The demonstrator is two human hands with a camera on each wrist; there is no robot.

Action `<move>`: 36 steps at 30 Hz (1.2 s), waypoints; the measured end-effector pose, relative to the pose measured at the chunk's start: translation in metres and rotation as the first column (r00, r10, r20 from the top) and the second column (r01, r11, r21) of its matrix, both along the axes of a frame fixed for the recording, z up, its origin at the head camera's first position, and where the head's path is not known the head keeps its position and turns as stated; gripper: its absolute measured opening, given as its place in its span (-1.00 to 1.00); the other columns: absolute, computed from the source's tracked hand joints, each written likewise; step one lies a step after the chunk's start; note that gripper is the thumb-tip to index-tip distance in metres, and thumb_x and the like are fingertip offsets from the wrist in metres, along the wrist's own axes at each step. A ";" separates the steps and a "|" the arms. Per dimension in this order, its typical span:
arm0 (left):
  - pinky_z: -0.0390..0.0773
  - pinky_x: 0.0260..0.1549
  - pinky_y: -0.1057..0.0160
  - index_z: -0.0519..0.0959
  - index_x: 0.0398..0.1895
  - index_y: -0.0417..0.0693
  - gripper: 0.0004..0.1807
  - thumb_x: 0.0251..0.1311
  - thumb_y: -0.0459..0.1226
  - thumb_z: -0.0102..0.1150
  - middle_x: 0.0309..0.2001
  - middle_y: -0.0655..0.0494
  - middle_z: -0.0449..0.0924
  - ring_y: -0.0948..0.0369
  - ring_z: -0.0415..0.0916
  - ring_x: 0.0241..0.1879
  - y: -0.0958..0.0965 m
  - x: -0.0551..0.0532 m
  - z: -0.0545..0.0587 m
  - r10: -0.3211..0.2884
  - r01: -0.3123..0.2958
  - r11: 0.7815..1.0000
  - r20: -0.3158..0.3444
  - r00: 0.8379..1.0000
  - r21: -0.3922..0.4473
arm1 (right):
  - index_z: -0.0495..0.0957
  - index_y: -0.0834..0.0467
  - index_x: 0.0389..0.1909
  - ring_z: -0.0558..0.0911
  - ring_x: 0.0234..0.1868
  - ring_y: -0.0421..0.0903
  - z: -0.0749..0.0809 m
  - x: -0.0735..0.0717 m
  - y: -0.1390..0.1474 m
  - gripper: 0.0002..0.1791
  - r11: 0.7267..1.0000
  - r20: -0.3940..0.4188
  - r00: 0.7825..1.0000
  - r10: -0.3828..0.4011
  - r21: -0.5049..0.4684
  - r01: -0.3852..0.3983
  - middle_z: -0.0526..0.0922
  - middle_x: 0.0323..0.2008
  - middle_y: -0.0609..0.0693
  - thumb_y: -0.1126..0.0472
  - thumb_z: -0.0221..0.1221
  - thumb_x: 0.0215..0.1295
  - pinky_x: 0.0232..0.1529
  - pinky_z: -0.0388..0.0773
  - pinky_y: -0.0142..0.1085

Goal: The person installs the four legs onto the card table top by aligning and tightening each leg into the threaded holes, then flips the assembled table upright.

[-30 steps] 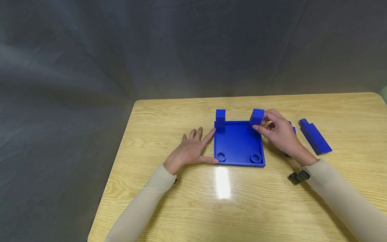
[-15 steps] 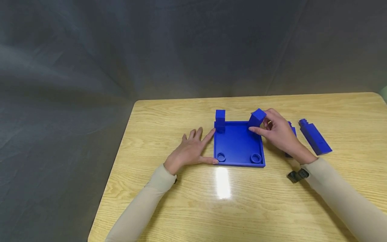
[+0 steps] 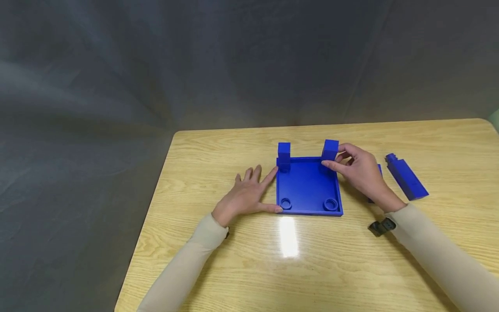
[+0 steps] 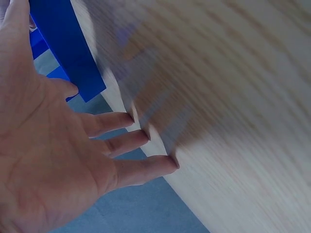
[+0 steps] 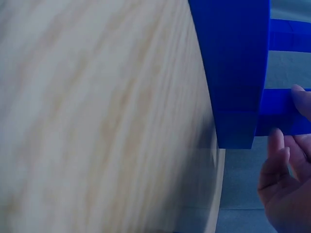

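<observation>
A shallow blue square tray (image 3: 308, 186) lies on the table with a blue square post (image 3: 284, 152) upright in its far left corner. My right hand (image 3: 360, 171) pinches a second upright post (image 3: 330, 148) at the far right corner, between thumb and fingers. In the right wrist view the fingers and thumb lie on either side of this post (image 5: 278, 109), beside the tray wall (image 5: 233, 73). With fingers spread, my left hand (image 3: 245, 195) touches the tray's left side with index finger and thumb. Threaded-looking round sockets (image 3: 330, 204) show in both near corners.
Right of the tray lies a loose blue post (image 3: 406, 177) with a narrower threaded-looking end. Another loose post (image 3: 380, 170) is mostly hidden behind the right hand. A dark cloth (image 3: 265, 65) hangs beyond the table's far edge.
The post in my right hand turned about its upright axis, its top going askew and then back to square with the tray. The right fingers shifted on it. The left hand stayed put.
</observation>
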State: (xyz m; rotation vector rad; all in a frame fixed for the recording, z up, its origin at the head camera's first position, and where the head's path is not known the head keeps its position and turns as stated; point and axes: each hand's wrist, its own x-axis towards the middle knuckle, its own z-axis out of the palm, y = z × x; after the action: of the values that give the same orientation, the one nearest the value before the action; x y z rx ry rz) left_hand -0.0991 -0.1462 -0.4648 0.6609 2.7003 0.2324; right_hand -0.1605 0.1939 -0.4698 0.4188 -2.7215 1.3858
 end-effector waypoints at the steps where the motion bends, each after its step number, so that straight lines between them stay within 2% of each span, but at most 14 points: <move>1: 0.20 0.35 -0.59 -0.37 0.83 0.32 0.34 0.24 0.58 0.14 0.69 -0.39 -0.05 -0.40 0.03 0.60 0.000 0.000 0.000 0.001 -0.001 1.000 0.001 1.000 -0.001 | 0.70 0.14 -0.04 0.66 -0.29 -0.05 0.000 0.000 0.000 -0.69 1.000 0.007 1.000 -0.002 0.002 0.002 0.75 -0.26 0.06 0.08 0.55 0.38 -0.45 0.51 -0.42; 10: 0.18 0.36 -0.58 -0.37 0.83 0.34 0.34 0.25 0.57 0.15 0.70 -0.37 -0.06 -0.37 0.01 0.62 0.000 0.000 0.000 0.011 -0.011 1.000 0.006 1.000 0.004 | 0.68 0.13 -0.09 0.65 -0.32 -0.03 0.001 0.000 0.000 -0.75 1.000 0.004 1.000 0.024 0.012 -0.024 0.73 -0.29 0.04 0.10 0.51 0.41 -0.46 0.50 -0.40; 15: 0.17 0.36 -0.59 -0.35 0.83 0.32 0.34 0.25 0.57 0.15 0.69 -0.38 -0.06 -0.39 0.02 0.61 -0.001 -0.001 0.000 0.006 -0.007 1.000 0.003 1.000 0.013 | 0.70 0.18 -0.06 0.60 -0.30 0.00 0.000 -0.001 0.000 -0.80 0.998 -0.057 0.996 0.069 0.019 -0.068 0.64 -0.21 0.04 0.24 0.49 0.43 -0.31 0.48 -0.52; 21: 0.19 0.35 -0.59 -0.34 0.83 0.32 0.34 0.24 0.58 0.14 0.69 -0.39 -0.05 -0.40 0.03 0.61 -0.001 0.000 0.001 0.004 -0.004 1.000 0.002 1.000 0.001 | 0.68 0.26 0.01 0.54 -0.27 -0.05 -0.001 -0.001 -0.001 -0.75 0.996 -0.107 0.990 0.090 0.000 -0.090 0.57 -0.14 0.08 0.32 0.49 0.40 -0.27 0.43 -0.57; 25: 0.18 0.36 -0.59 -0.34 0.83 0.32 0.34 0.24 0.57 0.15 0.69 -0.38 -0.05 -0.40 0.03 0.61 -0.001 0.000 0.000 0.007 -0.007 1.000 0.004 1.000 0.000 | 0.62 0.26 -0.12 0.51 -0.25 -0.07 -0.001 0.000 -0.002 -0.77 0.996 -0.098 0.992 0.083 -0.030 -0.086 0.54 -0.15 0.09 0.32 0.50 0.39 -0.26 0.42 -0.57; 29: 0.17 0.36 -0.60 -0.34 0.83 0.33 0.34 0.24 0.57 0.17 0.69 -0.38 -0.07 -0.41 0.01 0.61 -0.001 0.000 0.000 0.011 -0.011 1.000 0.009 1.000 0.006 | 0.52 0.23 -0.27 0.51 -0.24 -0.07 -0.001 -0.001 -0.004 -0.71 0.995 -0.082 0.993 0.087 -0.035 -0.090 0.49 -0.17 0.09 0.31 0.51 0.37 -0.29 0.43 -0.55; 33: 0.17 0.35 -0.61 -0.33 0.84 0.31 0.34 0.24 0.56 0.18 0.69 -0.40 -0.07 -0.41 0.01 0.61 -0.001 0.000 0.000 0.009 -0.009 1.000 0.004 1.000 0.017 | 0.48 0.20 -0.32 0.52 -0.26 -0.06 0.000 -0.002 -0.004 -0.65 0.995 -0.050 0.995 0.087 -0.038 -0.089 0.46 -0.22 0.08 0.27 0.53 0.37 -0.33 0.43 -0.50; 36: 0.17 0.35 -0.61 -0.33 0.84 0.31 0.34 0.24 0.56 0.18 0.69 -0.40 -0.06 -0.42 0.01 0.61 -0.001 0.000 0.000 0.010 -0.010 1.000 0.004 1.000 0.021 | 0.51 0.18 -0.27 0.50 -0.27 -0.04 0.001 -0.002 -0.003 -0.68 0.995 -0.028 0.995 0.093 -0.036 -0.094 0.46 -0.25 0.08 0.22 0.52 0.39 -0.35 0.41 -0.44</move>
State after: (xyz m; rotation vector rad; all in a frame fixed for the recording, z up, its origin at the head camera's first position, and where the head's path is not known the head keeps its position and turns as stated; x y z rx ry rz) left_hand -0.0993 -0.1476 -0.4645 0.6523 2.7018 0.2639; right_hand -0.1629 0.1908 -0.4690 0.5647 -2.6834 1.4392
